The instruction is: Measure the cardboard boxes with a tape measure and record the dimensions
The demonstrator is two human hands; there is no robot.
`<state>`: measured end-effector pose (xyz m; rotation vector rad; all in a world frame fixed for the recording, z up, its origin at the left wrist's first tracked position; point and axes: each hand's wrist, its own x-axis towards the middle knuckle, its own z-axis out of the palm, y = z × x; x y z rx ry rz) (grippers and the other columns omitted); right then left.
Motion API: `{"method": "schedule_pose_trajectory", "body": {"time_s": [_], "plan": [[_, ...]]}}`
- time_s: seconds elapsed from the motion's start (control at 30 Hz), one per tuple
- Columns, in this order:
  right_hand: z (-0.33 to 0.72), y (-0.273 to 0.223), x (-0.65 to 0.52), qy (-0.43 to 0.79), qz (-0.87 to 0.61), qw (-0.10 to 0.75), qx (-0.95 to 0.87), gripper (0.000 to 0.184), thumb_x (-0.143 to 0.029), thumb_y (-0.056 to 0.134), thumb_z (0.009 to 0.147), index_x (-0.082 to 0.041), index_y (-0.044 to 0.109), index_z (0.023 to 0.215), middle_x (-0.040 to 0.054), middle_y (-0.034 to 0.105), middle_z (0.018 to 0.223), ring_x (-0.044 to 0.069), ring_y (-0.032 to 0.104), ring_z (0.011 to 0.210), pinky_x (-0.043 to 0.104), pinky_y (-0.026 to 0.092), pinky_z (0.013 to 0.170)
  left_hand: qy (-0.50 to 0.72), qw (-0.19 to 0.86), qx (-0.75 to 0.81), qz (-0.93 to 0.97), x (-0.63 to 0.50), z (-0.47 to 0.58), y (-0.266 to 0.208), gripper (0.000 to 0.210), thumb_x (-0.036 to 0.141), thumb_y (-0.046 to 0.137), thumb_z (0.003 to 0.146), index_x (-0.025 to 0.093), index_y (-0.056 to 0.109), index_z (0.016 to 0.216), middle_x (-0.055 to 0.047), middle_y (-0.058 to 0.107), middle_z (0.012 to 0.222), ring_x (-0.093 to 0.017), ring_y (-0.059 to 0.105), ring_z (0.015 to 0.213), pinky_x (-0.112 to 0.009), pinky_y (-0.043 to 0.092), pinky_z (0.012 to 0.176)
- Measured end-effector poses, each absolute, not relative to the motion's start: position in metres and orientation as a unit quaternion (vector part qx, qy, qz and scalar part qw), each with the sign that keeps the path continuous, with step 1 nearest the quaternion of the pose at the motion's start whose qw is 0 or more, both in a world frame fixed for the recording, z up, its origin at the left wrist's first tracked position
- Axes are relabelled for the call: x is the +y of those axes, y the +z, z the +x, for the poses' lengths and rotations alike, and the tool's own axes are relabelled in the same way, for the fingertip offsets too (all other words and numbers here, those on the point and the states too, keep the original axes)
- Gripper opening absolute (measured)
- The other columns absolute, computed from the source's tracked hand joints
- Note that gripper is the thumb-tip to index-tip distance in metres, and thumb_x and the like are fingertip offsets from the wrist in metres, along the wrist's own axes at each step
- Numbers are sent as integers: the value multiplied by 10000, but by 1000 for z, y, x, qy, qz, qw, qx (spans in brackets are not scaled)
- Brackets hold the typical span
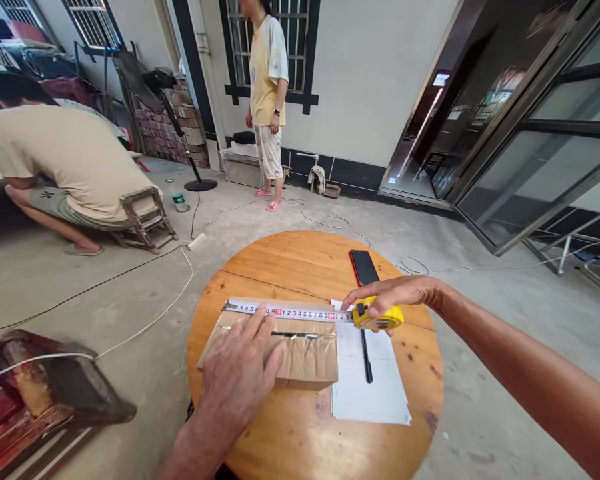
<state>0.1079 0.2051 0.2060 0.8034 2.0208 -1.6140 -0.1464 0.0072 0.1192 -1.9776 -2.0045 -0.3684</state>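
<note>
A brown cardboard box (305, 363) with clear tape on it lies on the round wooden table (285, 260). Across its top, near the far edge, runs the extended white blade (305, 314) of a tape measure, its hooked end at the box's left side. My left hand (240, 363) rests on the box with fingers stretched out, fingertips touching the blade. Off the box's right side, my right hand (397, 293) grips the yellow tape measure case (387, 317) above white paper sheets (387, 380). A black pen (367, 360) lies on the paper, its upper end near the case.
A dark phone (365, 267) lies on the table beyond my right hand. One person (267, 73) stands by the wall; another (70, 153) sits bent over on a small stool (147, 217) at left. Cables (187, 280) cross the floor. A worn chair (45, 393) stands lower left.
</note>
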Motion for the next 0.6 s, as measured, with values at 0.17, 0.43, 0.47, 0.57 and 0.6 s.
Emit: {"method": "schedule_pose_trajectory", "body": {"time_s": [0.17, 0.43, 0.47, 0.57, 0.6], "plan": [[117, 205, 213, -538, 262, 227, 769, 524, -388, 620, 759, -182, 596, 1240, 70, 626, 1125, 229, 617, 948, 292, 537, 738, -145, 175, -692, -685, 8, -148, 114, 410, 373, 493, 911, 193, 672, 1233, -61, 625, 1334, -314, 690, 988, -438, 557, 803], [110, 195, 206, -635, 313, 184, 682, 458, -345, 625, 713, -175, 596, 1137, 34, 590, 961, 125, 597, 671, 247, 549, 550, -191, 180, -676, -688, 7, -152, 111, 409, 381, 486, 920, 182, 649, 1239, -88, 648, 1303, -317, 688, 1004, -435, 542, 804], [110, 194, 205, -633, 318, 179, 683, 445, -337, 626, 713, -176, 598, 1126, 30, 588, 949, 117, 591, 662, 239, 545, 543, -193, 181, -674, -690, 7, -152, 112, 410, 374, 477, 927, 172, 645, 1242, -92, 645, 1308, -310, 692, 993, -431, 545, 793], [110, 194, 204, -628, 326, 175, 684, 427, -325, 616, 725, -185, 598, 1127, 25, 591, 931, 112, 585, 651, 246, 553, 548, -201, 186, -668, -692, 7, -154, 113, 413, 363, 460, 939, 148, 634, 1246, -97, 642, 1311, -294, 699, 976, -417, 552, 763], [110, 195, 204, -625, 327, 177, 686, 423, -324, 613, 726, -186, 601, 1126, 27, 594, 933, 115, 588, 652, 256, 558, 555, -204, 186, -666, -693, 7, -154, 114, 413, 363, 460, 941, 144, 631, 1247, -98, 643, 1309, -293, 698, 984, -414, 553, 766]]}}
